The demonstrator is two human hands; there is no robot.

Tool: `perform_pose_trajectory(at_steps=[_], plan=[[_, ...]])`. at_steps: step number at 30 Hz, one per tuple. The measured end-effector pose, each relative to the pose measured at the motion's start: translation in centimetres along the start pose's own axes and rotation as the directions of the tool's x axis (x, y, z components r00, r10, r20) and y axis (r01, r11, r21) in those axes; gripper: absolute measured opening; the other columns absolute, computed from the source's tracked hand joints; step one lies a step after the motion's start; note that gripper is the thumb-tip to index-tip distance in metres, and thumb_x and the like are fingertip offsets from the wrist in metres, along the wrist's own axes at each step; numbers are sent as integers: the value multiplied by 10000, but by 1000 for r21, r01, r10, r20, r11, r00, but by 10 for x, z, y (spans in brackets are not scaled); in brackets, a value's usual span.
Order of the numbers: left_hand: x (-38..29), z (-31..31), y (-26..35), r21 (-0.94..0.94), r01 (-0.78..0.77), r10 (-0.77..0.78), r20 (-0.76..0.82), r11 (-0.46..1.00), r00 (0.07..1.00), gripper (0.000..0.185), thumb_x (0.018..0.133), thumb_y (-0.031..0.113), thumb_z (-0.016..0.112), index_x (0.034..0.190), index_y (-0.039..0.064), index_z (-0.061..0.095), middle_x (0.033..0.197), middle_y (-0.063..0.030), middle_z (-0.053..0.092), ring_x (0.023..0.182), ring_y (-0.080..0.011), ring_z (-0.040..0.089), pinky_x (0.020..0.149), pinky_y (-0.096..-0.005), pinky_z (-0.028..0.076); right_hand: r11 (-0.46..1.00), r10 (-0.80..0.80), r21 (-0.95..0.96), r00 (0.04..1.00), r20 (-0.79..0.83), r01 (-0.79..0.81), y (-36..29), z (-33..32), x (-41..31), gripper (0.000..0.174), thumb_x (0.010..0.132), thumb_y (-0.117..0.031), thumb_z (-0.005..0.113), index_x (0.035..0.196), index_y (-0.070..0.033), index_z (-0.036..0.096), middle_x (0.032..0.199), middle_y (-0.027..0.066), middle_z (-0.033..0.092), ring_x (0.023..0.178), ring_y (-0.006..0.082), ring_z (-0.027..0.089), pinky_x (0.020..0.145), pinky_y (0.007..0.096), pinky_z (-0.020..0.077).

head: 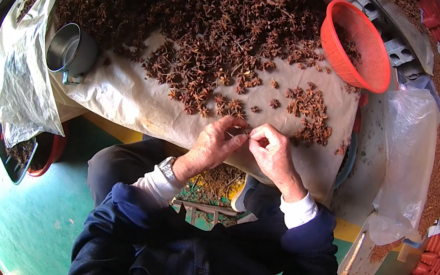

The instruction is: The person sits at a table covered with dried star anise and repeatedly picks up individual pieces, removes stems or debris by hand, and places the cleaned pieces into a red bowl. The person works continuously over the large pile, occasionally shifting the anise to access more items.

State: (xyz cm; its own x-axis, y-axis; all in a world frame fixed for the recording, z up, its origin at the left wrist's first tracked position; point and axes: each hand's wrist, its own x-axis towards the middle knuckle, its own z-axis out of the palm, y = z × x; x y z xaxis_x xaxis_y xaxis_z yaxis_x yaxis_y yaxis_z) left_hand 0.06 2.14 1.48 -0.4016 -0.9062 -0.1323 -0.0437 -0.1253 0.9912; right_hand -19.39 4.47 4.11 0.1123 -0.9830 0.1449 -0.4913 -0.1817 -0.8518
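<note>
My left hand and my right hand meet over the near edge of a pale plastic sheet. Between their fingertips is a small brown piece, which looks like a bit of star anise with a thin stem; the fingers hide most of it. Just beyond lies a big heap of dried star anise, mixed with stems. To the right of my hands is a smaller pile of star anise, and a few loose stars lie between the two piles.
A red plastic basket tilts at the back right, with some star anise inside. On the left stands a metal mug. A clear plastic sheet hangs at the right. Containers with dark debris stand on the floor, lower left.
</note>
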Motion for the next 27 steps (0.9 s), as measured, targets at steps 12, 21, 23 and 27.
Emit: perform_pose_trajectory(at_steps=[12, 21, 23, 27], plan=[[-6, 11, 4, -165, 142, -168, -154, 976, 974, 325, 1050, 286, 694, 1031, -36, 660, 783, -75, 711, 721, -138, 676, 645, -320, 552, 990, -130, -55, 989, -66, 127, -20, 5, 2, 169, 841, 85, 700, 872, -37, 588, 837, 113, 681, 766, 282, 712, 669, 373, 568], [15, -3, -3, 46, 161, -145, -241, 986, 959, 355, 1016, 306, 736, 918, -29, 672, 794, -140, 736, 673, -193, 686, 611, -349, 546, 951, -204, -160, 927, 314, 263, -44, 29, -22, 152, 768, 25, 693, 837, -42, 575, 824, 142, 656, 775, 361, 690, 673, 473, 556], [16, -4, 3, -89, 105, -121, -206, 990, 971, 427, 1014, 403, 719, 1005, -21, 679, 797, -131, 744, 697, -209, 707, 661, -359, 563, 972, -95, -131, 837, 539, 194, -48, 31, -31, 84, 782, 2, 689, 816, -21, 616, 816, 188, 689, 809, 387, 713, 691, 505, 558], [10, -7, 15, 280, 101, -53, -174, 955, 983, 508, 1019, 487, 679, 1107, -13, 671, 848, -162, 754, 787, -266, 741, 751, -386, 574, 991, 19, -114, 788, 615, 65, -47, 28, -28, 87, 795, -56, 714, 787, -16, 637, 761, 189, 693, 718, 386, 701, 642, 494, 546]])
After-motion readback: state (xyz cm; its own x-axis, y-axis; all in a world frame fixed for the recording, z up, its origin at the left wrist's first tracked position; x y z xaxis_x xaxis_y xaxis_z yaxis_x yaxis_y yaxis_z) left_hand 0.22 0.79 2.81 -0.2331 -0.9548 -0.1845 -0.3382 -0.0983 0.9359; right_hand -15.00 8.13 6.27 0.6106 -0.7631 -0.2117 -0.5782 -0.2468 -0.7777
